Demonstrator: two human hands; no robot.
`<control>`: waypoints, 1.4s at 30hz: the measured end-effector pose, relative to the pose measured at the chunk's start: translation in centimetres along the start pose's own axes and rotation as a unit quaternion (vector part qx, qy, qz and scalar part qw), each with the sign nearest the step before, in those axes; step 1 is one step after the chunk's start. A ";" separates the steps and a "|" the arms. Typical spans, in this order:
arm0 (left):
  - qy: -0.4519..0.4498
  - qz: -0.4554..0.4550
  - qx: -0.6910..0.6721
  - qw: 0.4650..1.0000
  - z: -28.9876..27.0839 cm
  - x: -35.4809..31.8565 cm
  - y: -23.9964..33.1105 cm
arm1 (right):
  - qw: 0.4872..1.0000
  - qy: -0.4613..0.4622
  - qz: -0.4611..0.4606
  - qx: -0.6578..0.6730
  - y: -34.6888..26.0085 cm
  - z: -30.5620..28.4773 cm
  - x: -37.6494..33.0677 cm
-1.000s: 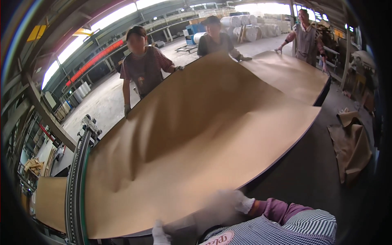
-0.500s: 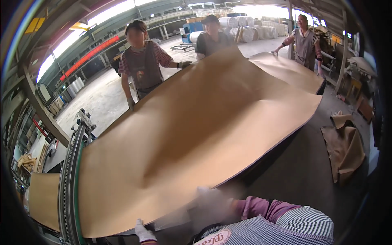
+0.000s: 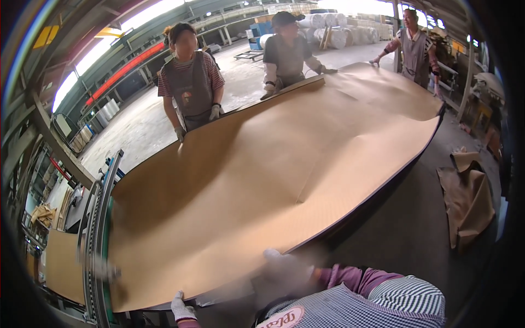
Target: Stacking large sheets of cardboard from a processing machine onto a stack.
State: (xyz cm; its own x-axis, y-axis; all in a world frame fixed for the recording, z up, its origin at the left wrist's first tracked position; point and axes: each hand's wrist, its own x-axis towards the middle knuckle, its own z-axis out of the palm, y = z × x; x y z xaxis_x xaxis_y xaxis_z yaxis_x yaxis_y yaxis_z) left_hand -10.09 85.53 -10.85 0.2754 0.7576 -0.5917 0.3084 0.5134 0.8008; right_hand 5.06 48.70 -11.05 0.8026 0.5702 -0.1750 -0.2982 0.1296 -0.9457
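Note:
A large brown sheet (image 3: 229,180), rippled and dark along its edge, spreads across the table before me. My left hand (image 3: 182,307), in a pale glove, pinches its near edge, thumb on top. Farther right, my gloved right hand (image 3: 287,269) is at the same edge; it is blurred and its fingers cannot be made out. Left of my hands, a long rail (image 3: 97,240) with a green strip crosses over the sheet. A blurred carriage (image 3: 104,269) is on this rail, near the sheet's near left corner.
Across the sheet, one person (image 3: 192,87) in an apron and another in a cap (image 3: 285,52) hold or touch the far edge. A third person (image 3: 413,52) stands at the far right end. Crumpled brown pieces (image 3: 467,199) lie right. Wrapped rolls (image 3: 333,35) stand behind.
The sheet's raised far part has come down flatter, its far edge now low before the capped person. The rail's carriage has moved from the far end toward me. My hands stay nearly in place.

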 end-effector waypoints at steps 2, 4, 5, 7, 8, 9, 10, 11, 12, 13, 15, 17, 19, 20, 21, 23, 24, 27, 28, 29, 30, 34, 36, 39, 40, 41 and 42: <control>-0.066 0.033 -0.068 0.995 0.2 0.4 -0.1 | 0.992 0.020 -0.028 -0.123 -3.3 0.6 -1.7; -0.149 0.064 -0.140 0.977 1.7 -1.4 0.1 | 0.925 0.078 -0.088 -0.361 -7.3 0.2 -3.1; -0.118 0.061 -0.095 0.987 3.7 -3.5 0.9 | 0.959 0.100 0.001 -0.265 -8.4 -1.0 -2.5; -0.138 0.060 -0.071 0.986 6.3 -3.4 1.1 | 0.936 0.174 -0.109 -0.287 -6.2 -5.9 -0.9; -0.154 0.064 -0.098 0.981 7.7 -3.5 0.9 | 0.842 0.216 -0.301 -0.391 -3.8 -9.9 -0.4; -0.159 0.068 -0.131 0.976 8.6 -4.1 0.7 | 0.776 0.265 -0.318 -0.475 -5.1 -13.8 -0.2; -0.154 0.079 -0.170 0.970 8.3 -4.5 0.5 | 0.827 0.281 -0.251 -0.417 -10.1 -14.8 -1.7; -0.147 0.086 -0.180 0.969 7.8 -4.6 0.2 | 0.841 0.331 -0.175 -0.390 -11.9 -18.6 -2.0; -0.150 0.081 -0.221 0.960 7.0 -4.5 -0.2 | 0.776 0.388 -0.206 -0.453 -13.6 -22.9 -2.4; -0.150 0.077 -0.263 0.950 6.3 -4.7 -0.7 | 0.765 0.454 -0.154 -0.430 -15.7 -27.1 -3.2; -0.131 0.096 -0.217 0.962 7.6 -9.5 -0.2 | 0.719 0.600 -0.131 -0.327 -18.7 -39.9 -7.0; -0.104 0.078 -0.171 0.977 8.9 -12.9 -0.6 | 0.739 0.616 -0.142 -0.233 -18.8 -54.6 -13.6; -0.084 0.054 -0.089 0.991 7.8 -14.7 -1.6 | 0.799 0.561 -0.217 0.002 -16.4 -53.5 -13.9; -0.076 0.025 -0.008 0.997 7.6 -14.9 -1.9 | 0.822 0.522 -0.216 0.075 -16.6 -46.3 -12.9; -0.146 0.024 -0.047 0.988 7.7 -14.3 -2.9 | 0.842 0.491 -0.202 0.091 -13.2 -42.1 -11.0; -0.198 0.039 -0.001 0.979 9.2 -11.5 -5.3 | 0.872 0.433 -0.150 0.171 -6.9 -33.5 -9.4; -0.244 0.077 0.082 0.963 8.2 -7.5 -7.5 | 0.880 0.440 -0.121 0.136 -3.3 -30.9 -8.7; -0.296 0.256 0.161 0.906 4.8 -2.3 -11.0 | 0.877 0.451 0.089 0.142 -1.7 -22.2 -8.6; -0.270 0.298 0.108 0.909 5.5 -3.9 -9.7 | 0.869 0.466 0.116 0.121 -1.4 -21.8 -8.2; -0.153 0.146 0.036 0.977 6.3 -5.7 -8.7 | 0.879 0.461 0.058 0.112 -0.8 -23.1 -7.9; -0.028 -0.012 -0.041 0.999 8.8 -10.2 -5.8 | 0.887 0.450 -0.001 0.102 -0.3 -25.2 -7.4; -0.303 0.205 0.129 0.922 13.9 -17.8 -3.3 | 0.831 0.556 -0.028 -0.008 -0.5 -42.3 -7.5; -0.263 -0.038 0.016 0.964 15.5 -16.9 -7.0 | 0.820 0.519 -0.096 0.222 -1.4 -43.0 -8.2; -0.328 -0.087 -0.029 0.940 14.1 -14.0 -10.0 | 0.866 0.466 -0.068 0.169 -0.5 -36.9 -8.1; -0.341 -0.121 -0.059 0.930 13.5 -13.7 -9.9 | 0.882 0.461 -0.051 0.083 -0.6 -31.4 -7.8; -0.342 -0.176 -0.068 0.920 13.5 -14.0 -9.2 | 0.898 0.439 -0.006 0.002 1.8 -29.7 -8.2; -0.330 -0.228 -0.080 0.913 12.5 -14.4 -8.9 | 0.889 0.455 0.048 0.008 4.0 -26.2 -7.5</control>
State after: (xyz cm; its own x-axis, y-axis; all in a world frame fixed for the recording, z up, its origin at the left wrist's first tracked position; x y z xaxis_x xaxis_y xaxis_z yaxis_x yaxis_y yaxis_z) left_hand -5.43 65.08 -10.60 0.6561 0.0701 -0.7514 0.4053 0.8072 0.4292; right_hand 11.37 23.70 -20.68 0.8569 -0.3122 -0.4102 -0.3889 0.1308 -0.9120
